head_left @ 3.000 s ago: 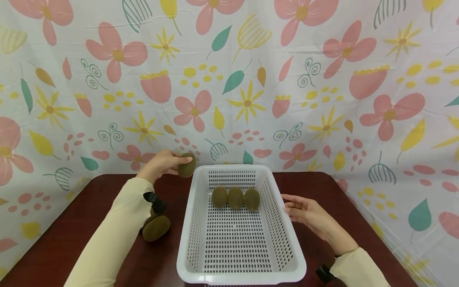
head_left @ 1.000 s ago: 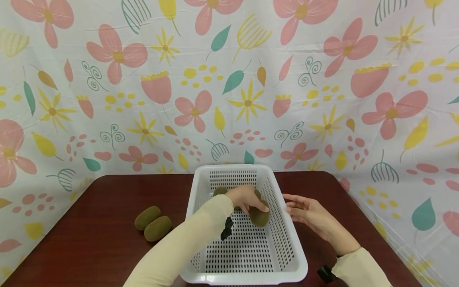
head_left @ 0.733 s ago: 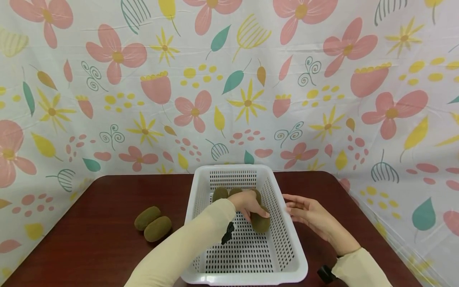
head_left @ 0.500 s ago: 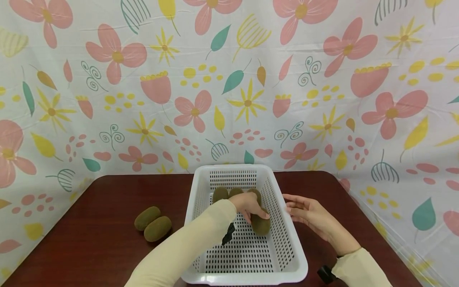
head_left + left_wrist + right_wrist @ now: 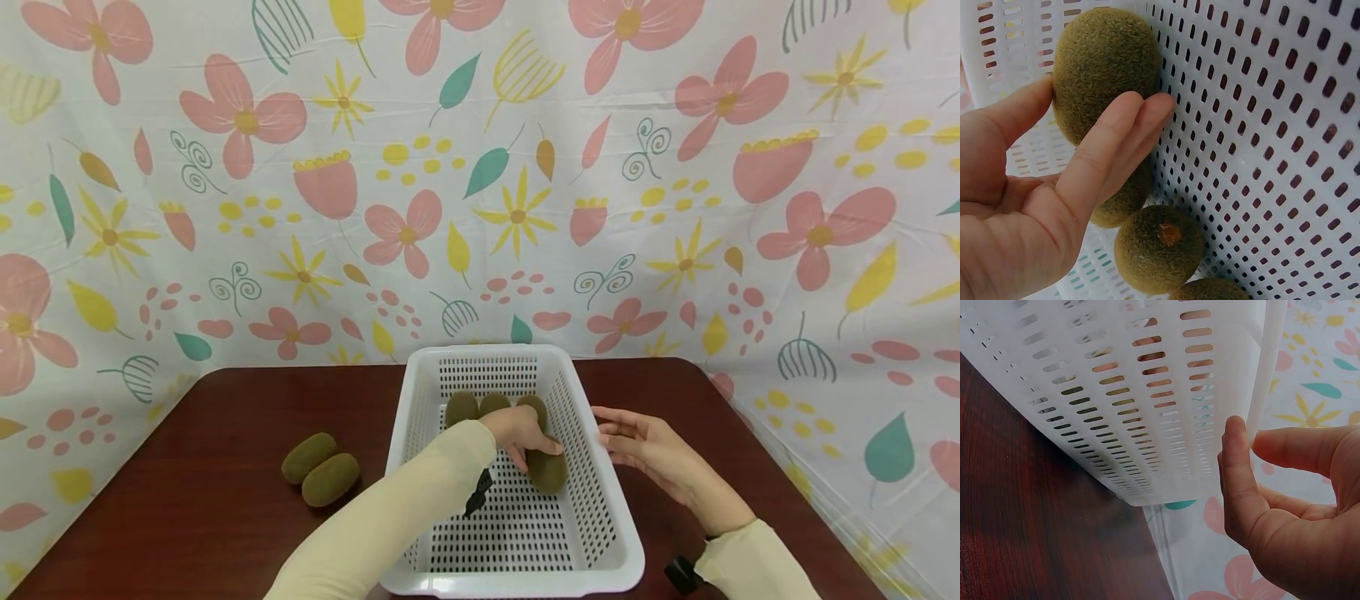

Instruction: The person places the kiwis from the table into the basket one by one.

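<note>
Inside a white perforated plastic basket (image 5: 506, 583), my left hand (image 5: 519, 427) holds a kiwi (image 5: 547, 473) low by the right wall. In the left wrist view, its thumb and fingers lie on opposite sides of this kiwi (image 5: 1107, 65). Behind it, three more kiwis (image 5: 461, 407) stand in a row towards the basket's far end, partly covered by the hand. My right hand (image 5: 648, 446) rests against the basket's outer right side, fingers loosely extended. The right wrist view has its fingertips (image 5: 1160, 103) out of sight, but shows the right hand (image 5: 1297, 531) touching the rim.
Two kiwis (image 5: 318, 468) lie side by side on the dark red table (image 5: 202, 492), left of the basket. A floral cloth (image 5: 450, 183) hangs behind the table and along its sides.
My left hand has carried a kiwi from above the table's left side into the basket, then slid it slightly nearer along the right wall. My right hand stays in place.
</note>
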Demonstrator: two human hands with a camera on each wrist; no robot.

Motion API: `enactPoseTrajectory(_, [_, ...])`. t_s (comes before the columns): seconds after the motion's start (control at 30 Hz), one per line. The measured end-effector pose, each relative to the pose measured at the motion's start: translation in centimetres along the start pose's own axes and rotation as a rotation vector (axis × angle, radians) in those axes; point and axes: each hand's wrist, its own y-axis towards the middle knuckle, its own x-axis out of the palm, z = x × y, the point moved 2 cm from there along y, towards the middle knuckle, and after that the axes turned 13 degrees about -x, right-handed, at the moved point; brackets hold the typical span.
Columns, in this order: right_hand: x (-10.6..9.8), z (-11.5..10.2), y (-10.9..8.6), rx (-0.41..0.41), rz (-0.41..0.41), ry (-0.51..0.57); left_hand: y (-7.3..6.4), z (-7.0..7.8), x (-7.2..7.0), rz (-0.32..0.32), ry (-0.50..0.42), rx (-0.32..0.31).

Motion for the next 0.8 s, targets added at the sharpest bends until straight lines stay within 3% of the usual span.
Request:
enactPoseTrajectory(0.33, [0.0,-0.1,0.0,-0.01,-0.007,0.006,-0.3,-0.1,-0.5,-0.014,-0.044,0.0])
enactPoseTrajectory(0.8, [0.1,-0.1,0.0,-0.03,-0.016,0.026,-1.6,-0.8,-2.9,0.008,-0.055,0.035])
